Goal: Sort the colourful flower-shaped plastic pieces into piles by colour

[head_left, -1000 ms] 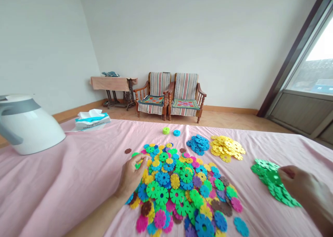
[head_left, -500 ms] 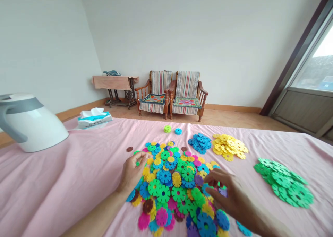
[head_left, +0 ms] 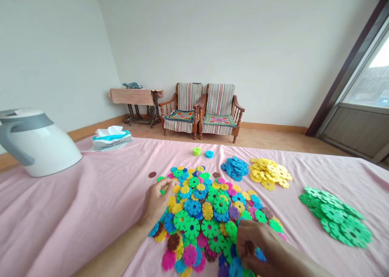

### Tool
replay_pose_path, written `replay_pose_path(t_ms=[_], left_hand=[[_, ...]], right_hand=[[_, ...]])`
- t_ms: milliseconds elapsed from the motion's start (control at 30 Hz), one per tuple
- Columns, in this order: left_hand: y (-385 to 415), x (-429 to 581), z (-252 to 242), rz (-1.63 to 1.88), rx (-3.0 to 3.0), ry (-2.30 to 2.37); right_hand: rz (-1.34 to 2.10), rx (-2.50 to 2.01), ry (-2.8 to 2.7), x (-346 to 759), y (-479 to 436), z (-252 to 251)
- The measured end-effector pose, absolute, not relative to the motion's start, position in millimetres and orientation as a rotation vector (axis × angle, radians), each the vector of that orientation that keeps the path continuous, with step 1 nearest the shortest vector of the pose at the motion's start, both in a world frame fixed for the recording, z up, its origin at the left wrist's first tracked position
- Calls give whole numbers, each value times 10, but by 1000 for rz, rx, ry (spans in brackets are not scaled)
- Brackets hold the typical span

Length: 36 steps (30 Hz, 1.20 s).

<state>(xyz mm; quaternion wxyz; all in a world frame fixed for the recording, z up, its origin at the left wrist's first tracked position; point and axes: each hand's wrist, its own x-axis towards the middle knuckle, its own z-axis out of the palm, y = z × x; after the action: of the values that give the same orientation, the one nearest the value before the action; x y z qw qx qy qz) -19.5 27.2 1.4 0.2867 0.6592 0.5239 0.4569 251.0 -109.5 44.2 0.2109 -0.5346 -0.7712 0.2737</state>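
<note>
A mixed pile of flower-shaped plastic discs (head_left: 209,228) in several colours and sizes spreads over the pink cloth before me. At its left edge my left hand (head_left: 158,202) rests with thumb and fingers curled together; a bit of green shows between them, but whether it is held is unclear. My right hand (head_left: 258,242) is over the lower right of the pile, its fingers bent down and partly blurred. Beside its thumb shows part of a blue disc (head_left: 260,254); whether the fingers grip anything is hidden.
Sorted heaps of blue discs (head_left: 234,169), yellow discs (head_left: 270,173) and green discs (head_left: 336,217) lie behind and right of the pile. Small lime stack (head_left: 196,152) and blue stack (head_left: 209,154) stand farther back. A white jug (head_left: 51,147) and tissue pack (head_left: 112,139) are at left.
My right hand has moved down and slightly toward me, from the pile's right side to its lower right, uncovering discs there. My left hand has stayed in place.
</note>
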Motion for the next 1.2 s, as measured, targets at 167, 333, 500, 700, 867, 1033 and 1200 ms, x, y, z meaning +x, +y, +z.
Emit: replay_pose_path(t_ms=[167, 333, 500, 700, 867, 1033, 1200], left_hand=[[272, -195, 14, 1196, 1742, 1393], [289, -214, -23, 1198, 1757, 1355], [312, -226, -74, 1209, 1723, 1328], [315, -222, -75, 1218, 1715, 1312], [272, -197, 21, 1237, 1762, 1340], [248, -183, 61, 1215, 1762, 1350], [270, -205, 23, 1264, 1812, 1343]], right_hand=[[718, -1611, -2015, 2624, -954, 405], [802, -1482, -2119, 2446, -1057, 537], [706, -1232, -2415, 2139, -1046, 311], [655, -1210, -2444, 2061, -951, -13], [839, -1342, -2128, 2170, -975, 226], [638, -1570, -1697, 2590, -501, 212], [353, -1839, -1433, 3009, 165, 109]])
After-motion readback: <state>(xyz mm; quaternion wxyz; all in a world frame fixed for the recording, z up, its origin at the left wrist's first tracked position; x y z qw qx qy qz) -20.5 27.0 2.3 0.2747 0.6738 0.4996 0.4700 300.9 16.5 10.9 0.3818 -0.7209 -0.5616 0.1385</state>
